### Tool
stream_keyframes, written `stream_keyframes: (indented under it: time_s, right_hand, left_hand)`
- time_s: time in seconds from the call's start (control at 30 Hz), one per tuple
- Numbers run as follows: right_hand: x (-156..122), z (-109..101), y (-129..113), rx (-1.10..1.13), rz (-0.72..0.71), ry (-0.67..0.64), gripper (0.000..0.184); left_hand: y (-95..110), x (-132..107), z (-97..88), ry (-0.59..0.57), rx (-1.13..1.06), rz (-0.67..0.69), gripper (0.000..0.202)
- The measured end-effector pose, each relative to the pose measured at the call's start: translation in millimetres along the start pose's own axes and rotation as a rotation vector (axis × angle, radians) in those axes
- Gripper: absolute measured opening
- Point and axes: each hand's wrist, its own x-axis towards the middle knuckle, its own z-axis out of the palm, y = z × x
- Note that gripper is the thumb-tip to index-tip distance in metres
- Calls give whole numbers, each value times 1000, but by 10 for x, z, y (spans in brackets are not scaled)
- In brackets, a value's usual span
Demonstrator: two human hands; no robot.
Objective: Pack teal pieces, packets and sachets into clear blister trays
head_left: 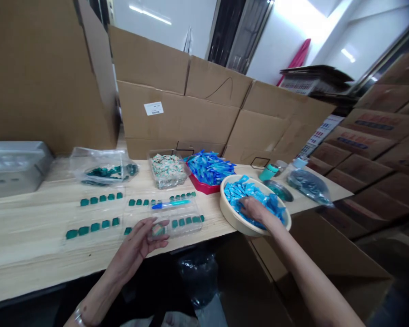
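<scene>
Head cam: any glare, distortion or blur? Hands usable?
Head view: cartons at right lean from wide-angle distortion; glare washes out the wall top right; it's dark below the table; left hand and right hand look reasonably sharp, no heavy blur.

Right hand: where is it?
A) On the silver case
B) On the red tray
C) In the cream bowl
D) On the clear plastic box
C. The right hand reaches down among the blue packets inside the cream bowl.

Held piece (157,230) partly hidden, carton label (153,108) unreadable
</scene>
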Motion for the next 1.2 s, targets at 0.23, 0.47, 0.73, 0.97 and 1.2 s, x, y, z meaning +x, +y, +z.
stream_keyframes:
  time_s: [0.23, 0.47, 0.73, 0.97, 1.2]
  right_hand:
    - [-121, -361, -286, 183, 141, 367, 27]
    - [-278, -418, -1459, 984, -140, 310, 22]
    - [-182, -150, -2293, 568, -501, 460, 13]
    - [369, -264, -2932, 637, -754, 359, 19]
    - [707, 287, -3959, 430, -1042, 43, 62]
  left_hand:
    - [-65, 21, 8, -26, 7, 31, 25]
    - [-159, 43, 73, -29, -36, 80, 28]
    - [-124, -293, -265, 152, -72, 203, 29]
    - [114, -949, -1099, 485, -89, 348, 27]
    - [133, -1482, -1780, 725, -151, 487, 26]
